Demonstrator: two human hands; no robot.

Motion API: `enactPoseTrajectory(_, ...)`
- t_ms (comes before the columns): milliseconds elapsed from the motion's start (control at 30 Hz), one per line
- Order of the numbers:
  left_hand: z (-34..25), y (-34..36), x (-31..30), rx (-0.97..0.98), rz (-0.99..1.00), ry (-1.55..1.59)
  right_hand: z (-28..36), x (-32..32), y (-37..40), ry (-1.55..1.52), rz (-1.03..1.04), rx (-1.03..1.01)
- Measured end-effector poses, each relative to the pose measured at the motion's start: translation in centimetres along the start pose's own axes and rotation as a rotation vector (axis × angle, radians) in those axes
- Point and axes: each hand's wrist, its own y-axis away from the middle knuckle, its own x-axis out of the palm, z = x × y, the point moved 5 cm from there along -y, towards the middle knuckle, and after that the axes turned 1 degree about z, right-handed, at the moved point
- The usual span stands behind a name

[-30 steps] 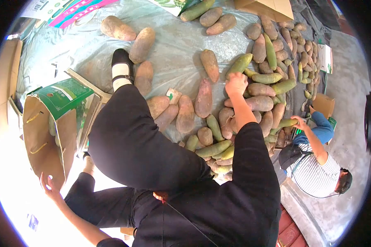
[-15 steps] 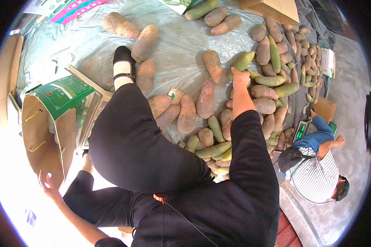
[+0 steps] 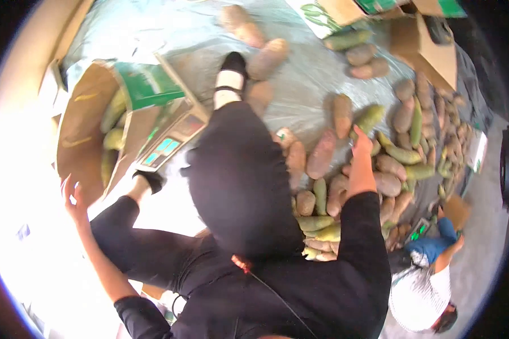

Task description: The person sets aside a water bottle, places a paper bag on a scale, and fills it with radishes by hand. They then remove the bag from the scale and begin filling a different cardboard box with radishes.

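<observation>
My right hand [image 3: 362,146] is closed round the near end of a green cucumber-like gourd [image 3: 370,117], among many reddish-brown gourds on the plastic sheet. A brown gourd [image 3: 342,116] lies just left of it, and another green gourd [image 3: 401,153] is to its right. My left hand [image 3: 75,202] is raised at the left with its fingers apart, holding nothing, beside the lower edge of an open cardboard box [image 3: 79,135]. Several green gourds [image 3: 114,138] show inside that box. Next to the box is a scale [image 3: 178,133] with a lit display.
Plastic sheeting [image 3: 294,79] covers the floor. Several brown gourds [image 3: 322,153] lie by my raised knee. Open cartons [image 3: 430,51] stand at the upper right. A person in a striped shirt [image 3: 421,296] works at the lower right beside another lit scale [image 3: 418,230].
My view has swung left, so most things appear farther right and more of the left box's inside shows. The green gourd in my right hand has hardly moved against its neighbours.
</observation>
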Motion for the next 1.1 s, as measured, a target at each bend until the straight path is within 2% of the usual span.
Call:
enactPoseTrajectory(33,0.0,0.1,0.2,-0.092,-0.015,0.064,-0.3,0.0,1.2,0.034,0.004,0.085)
enactPoseTrajectory(100,-1.4,0.1,-0.1,-0.12,-0.041,0.007,-1.3,-0.5,3.6,0.081,0.001,0.202)
enactPoseTrajectory(133,-0.2,0.2,-0.1,-0.035,-0.029,-0.031,-1.8,-1.0,4.3,0.094,-0.006,0.232)
enactPoseTrajectory(233,-2.8,0.2,-0.7,-0.095,-0.062,-0.046,-2.1,-1.7,7.0,0.054,0.157,0.241)
enactPoseTrajectory(300,-3.3,0.3,-1.0,-0.145,-0.08,0.031,-2.4,-1.8,8.2,-0.132,0.264,0.339)
enactPoseTrajectory(467,-4.4,0.7,-2.1,-0.152,-0.097,0.004,-0.2,-1.8,13.0,-0.165,0.303,0.298)
enactPoseTrajectory(567,-4.3,1.1,-2.7,-0.164,-0.096,0.021,2.7,-0.9,16.9,-0.115,0.376,0.195)
enactPoseTrajectory(633,-4.4,1.1,-3.0,-0.197,-0.103,0.073,5.6,0.3,19.2,-0.02,0.498,0.015)
enactPoseTrajectory(667,-4.5,1.2,-3.2,-0.199,-0.113,0.081,7.0,0.9,20.5,-0.02,0.501,0.002)
enactPoseTrajectory(733,-4.5,1.6,-3.5,-0.194,-0.117,0.11,11.4,3.2,24.4,0.097,0.685,-0.208)
enactPoseTrajectory(867,-3.8,2.0,-3.8,-0.187,-0.116,0.13,19.9,8.8,33.6,0.188,0.924,-0.535)
enactPoseTrajectory(933,-4.0,2.1,-3.8,-0.17,-0.103,0.105,23.5,11.5,38.2,0.289,0.996,-0.651)
enactPoseTrajectory(1000,-4.1,2.3,-4.0,-0.169,-0.11,0.125,26.3,14.6,42.1,0.405,1.18,-0.715)
enactPoseTrajectory(1100,-3.7,2.6,-4.0,-0.169,-0.139,0.179,28.6,18.9,49.4,0.564,1.325,-0.839)
